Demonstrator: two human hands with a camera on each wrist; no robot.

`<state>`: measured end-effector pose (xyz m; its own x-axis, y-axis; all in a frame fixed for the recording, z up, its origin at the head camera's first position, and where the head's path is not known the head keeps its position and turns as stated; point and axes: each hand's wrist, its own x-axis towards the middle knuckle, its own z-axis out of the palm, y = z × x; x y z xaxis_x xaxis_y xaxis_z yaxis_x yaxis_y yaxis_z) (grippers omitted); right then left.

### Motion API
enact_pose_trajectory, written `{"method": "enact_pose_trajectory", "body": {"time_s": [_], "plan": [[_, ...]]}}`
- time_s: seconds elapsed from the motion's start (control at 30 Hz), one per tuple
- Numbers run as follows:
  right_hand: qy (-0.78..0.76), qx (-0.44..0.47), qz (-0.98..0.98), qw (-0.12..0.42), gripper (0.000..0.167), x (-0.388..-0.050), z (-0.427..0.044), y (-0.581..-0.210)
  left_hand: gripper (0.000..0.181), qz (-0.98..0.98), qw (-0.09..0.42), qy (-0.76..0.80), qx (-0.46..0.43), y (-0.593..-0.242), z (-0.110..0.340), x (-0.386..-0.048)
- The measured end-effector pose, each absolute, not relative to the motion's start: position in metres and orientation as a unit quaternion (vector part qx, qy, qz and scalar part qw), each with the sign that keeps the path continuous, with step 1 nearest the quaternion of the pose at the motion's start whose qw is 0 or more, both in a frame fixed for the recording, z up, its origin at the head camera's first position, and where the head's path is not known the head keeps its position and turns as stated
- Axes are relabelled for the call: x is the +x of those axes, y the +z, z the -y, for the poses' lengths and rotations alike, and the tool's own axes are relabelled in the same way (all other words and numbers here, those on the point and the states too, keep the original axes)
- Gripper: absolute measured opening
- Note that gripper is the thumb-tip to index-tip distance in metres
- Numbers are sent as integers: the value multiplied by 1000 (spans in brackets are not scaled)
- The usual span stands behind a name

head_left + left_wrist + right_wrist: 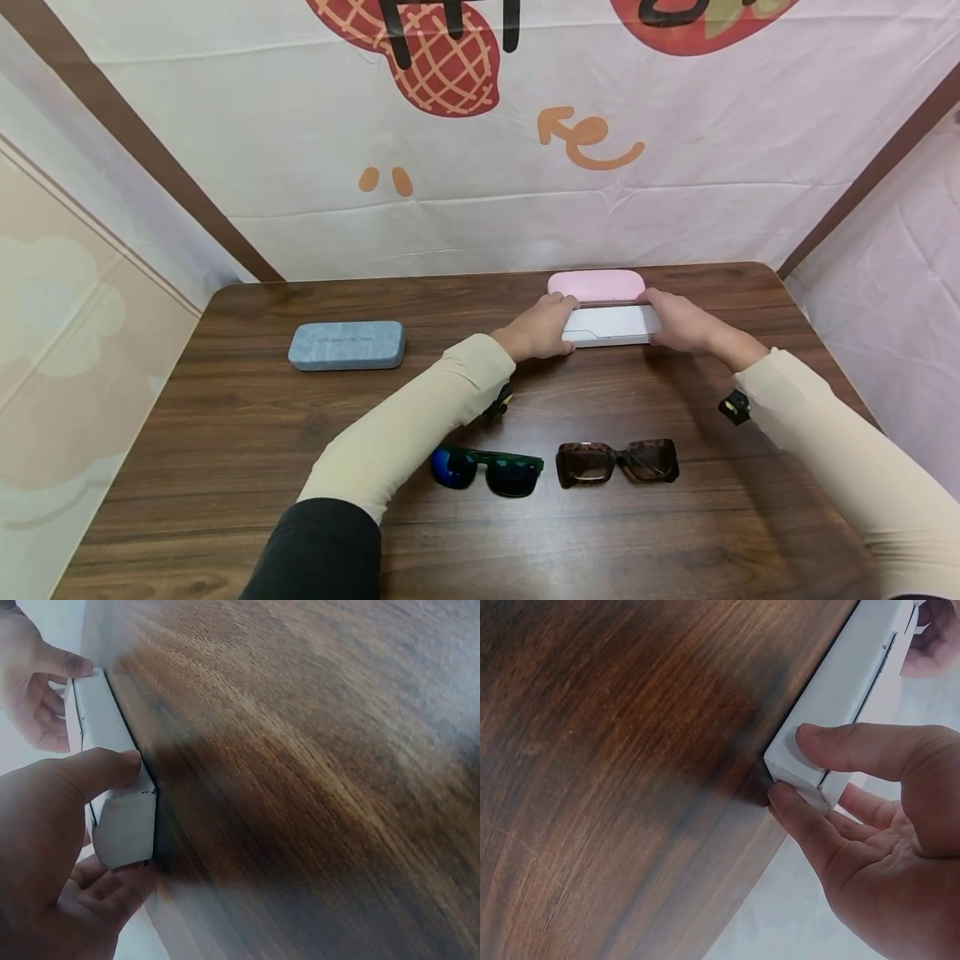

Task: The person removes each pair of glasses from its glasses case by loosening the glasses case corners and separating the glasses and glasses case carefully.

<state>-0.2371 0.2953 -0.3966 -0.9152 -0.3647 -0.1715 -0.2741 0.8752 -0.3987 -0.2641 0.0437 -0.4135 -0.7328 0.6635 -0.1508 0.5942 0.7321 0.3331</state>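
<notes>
A white glasses case [611, 325] lies near the back of the table, its lid looking closed. My left hand [542, 327] grips its left end; in the left wrist view the thumb [112, 769] presses the front face and the fingers curl behind the end. At the other end my right hand [678, 321] pinches the case, thumb [840, 744] on its front face and a fingertip at the end's lower corner. Directly behind the white case sits a pink glasses case [596, 285], partly covered by the hands.
A blue glasses case [347, 345] is on the left of the brown wooden table [225, 467]. Nearer the front lie dark green-framed sunglasses [487, 472], beside my left sleeve, and tortoiseshell sunglasses [617, 462]. A printed white cloth [495, 225] hangs behind the table's back edge.
</notes>
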Motion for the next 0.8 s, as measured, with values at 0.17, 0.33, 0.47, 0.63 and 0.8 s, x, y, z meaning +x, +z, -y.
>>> {"method": "enact_pose_trajectory", "body": {"time_s": [0.17, 0.33, 0.47, 0.63, 0.8], "plan": [[-182, -173, -961, 118, 59, -237, -296, -398, 65, -925, 129, 118, 338, -413, -45, -263], [-177, -178, -961, 115, 59, -237, -296, -398, 65, -928, 126, 105, 336, -414, -47, -263], [-169, -178, -963, 114, 59, -236, -296, -399, 67, -928, 125, 97, 336, -414, -48, -264], [-164, -185, -963, 110, 61, -237, -297, -398, 67, -930, 116, 92, 336, -414, -49, -264], [-172, -196, -960, 99, 61, -237, -297, -394, 68, -938, 96, 80, 323, -414, -50, -263]]}}
